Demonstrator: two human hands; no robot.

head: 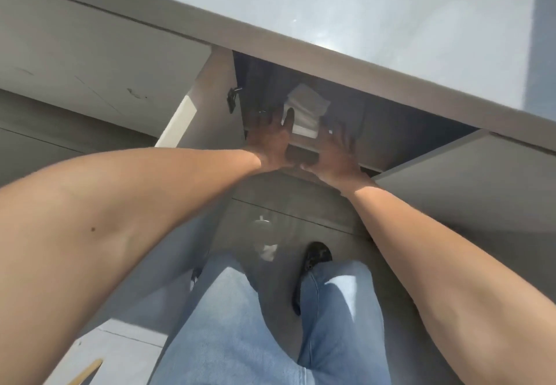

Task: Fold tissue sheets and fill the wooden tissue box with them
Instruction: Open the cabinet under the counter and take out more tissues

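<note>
A stack of white tissue packs (pixel 307 111) sits inside an open cupboard under the countertop. My left hand (pixel 270 141) reaches in at the stack's left side, the thumb laid against the front of the packs. My right hand (pixel 334 156) reaches in at the right side, fingers spread along the stack. Both hands press on the stack from either side. The image is blurred, so the exact grip is hard to make out. No wooden tissue box is in view.
The grey countertop (pixel 361 8) overhangs the cupboard. An open cupboard door (pixel 207 96) stands to the left with a hinge on it. Another door (pixel 466 180) juts out on the right. My jeans and a black shoe (pixel 313 264) are below on the grey floor.
</note>
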